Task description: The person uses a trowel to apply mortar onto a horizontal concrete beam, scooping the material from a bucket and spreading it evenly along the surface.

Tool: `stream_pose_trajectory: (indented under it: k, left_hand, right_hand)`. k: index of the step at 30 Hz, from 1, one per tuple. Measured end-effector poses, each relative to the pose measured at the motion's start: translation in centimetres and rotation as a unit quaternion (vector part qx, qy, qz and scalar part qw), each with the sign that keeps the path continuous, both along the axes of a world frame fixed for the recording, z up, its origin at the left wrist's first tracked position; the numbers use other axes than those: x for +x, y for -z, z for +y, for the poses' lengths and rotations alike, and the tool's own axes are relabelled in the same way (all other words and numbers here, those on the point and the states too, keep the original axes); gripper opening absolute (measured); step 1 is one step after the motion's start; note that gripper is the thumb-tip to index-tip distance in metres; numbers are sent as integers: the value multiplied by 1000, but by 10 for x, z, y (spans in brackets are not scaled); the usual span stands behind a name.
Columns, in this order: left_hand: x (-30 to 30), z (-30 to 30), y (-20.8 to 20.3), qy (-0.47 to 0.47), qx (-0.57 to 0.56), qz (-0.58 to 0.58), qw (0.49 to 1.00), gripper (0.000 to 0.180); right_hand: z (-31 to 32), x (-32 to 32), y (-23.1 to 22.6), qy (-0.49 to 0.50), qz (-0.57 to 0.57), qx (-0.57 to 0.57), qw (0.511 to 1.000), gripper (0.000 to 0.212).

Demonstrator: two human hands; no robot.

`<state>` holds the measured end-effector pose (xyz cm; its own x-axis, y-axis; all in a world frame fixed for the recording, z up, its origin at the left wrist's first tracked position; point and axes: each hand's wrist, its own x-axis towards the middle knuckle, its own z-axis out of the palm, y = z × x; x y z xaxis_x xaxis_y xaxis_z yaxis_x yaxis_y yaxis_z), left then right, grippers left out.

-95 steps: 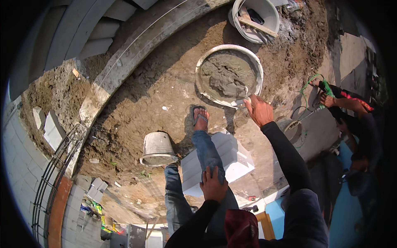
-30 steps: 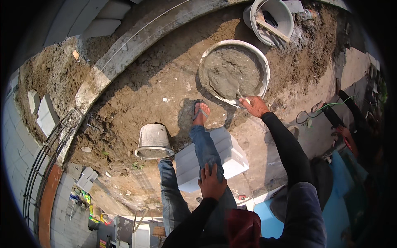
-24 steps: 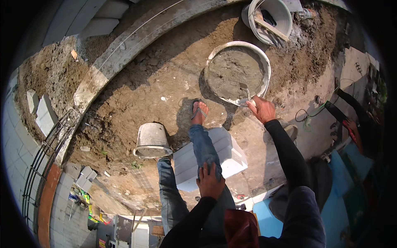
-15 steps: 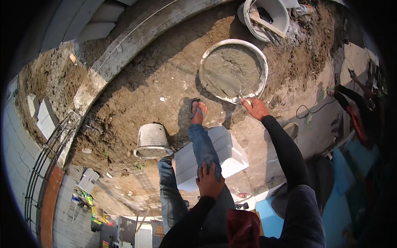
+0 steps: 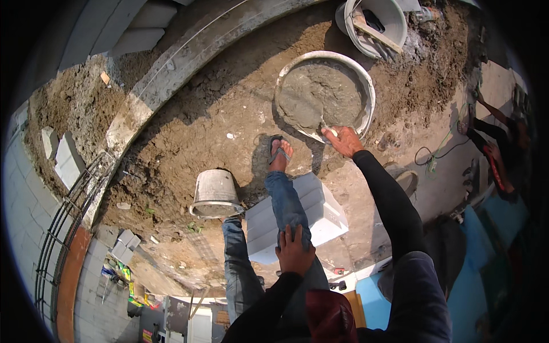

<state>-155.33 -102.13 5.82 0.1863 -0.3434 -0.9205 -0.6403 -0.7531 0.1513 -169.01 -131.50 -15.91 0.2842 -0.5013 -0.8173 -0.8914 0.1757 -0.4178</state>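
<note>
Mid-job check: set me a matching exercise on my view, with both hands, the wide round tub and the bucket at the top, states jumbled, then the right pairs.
Column one:
1. Right hand
2. Left hand
3. Wide round tub
4. Bucket at the top

Column two:
A. Holds a wooden strip
B. Rests on a denim-covered leg
C. Contains wet grey mortar
D. Grips a trowel

Right pairs: 1-D, 2-B, 3-C, 4-A

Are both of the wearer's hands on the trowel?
No, the right hand grips the trowel while the left hand rests on a jeans-clad leg.
</note>
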Motion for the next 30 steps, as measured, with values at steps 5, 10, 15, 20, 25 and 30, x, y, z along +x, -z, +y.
stream_pose_trajectory:
  k: [5, 10, 15, 20, 25, 30]
  left_hand:
    - [5, -7, -1, -19, 23, 34, 999, 78]
    - [5, -6, -2, -22, 7, 35, 999, 79]
    - [9, 1, 1, -25, 8, 45, 999, 80]
    - [32, 19, -4, -47, -35, 4, 998, 78]
    - [50, 23, -10, -50, -68, 77, 993, 80]
    - [93, 85, -2, -94, -137, 83, 983, 85]
  right_hand:
    - [17, -21, 7, 90, -30, 44, 995, 71]
    - [19, -59, -10, 83, -5, 65, 994, 68]
    - [11, -47, -27, 65, -17, 29, 997, 66]
    - [40, 23, -56, 7, -55, -76, 996, 59]
    - [60, 77, -110, 51, -65, -61, 995, 51]
    - [134, 195, -103, 2, -121, -25, 992, 55]
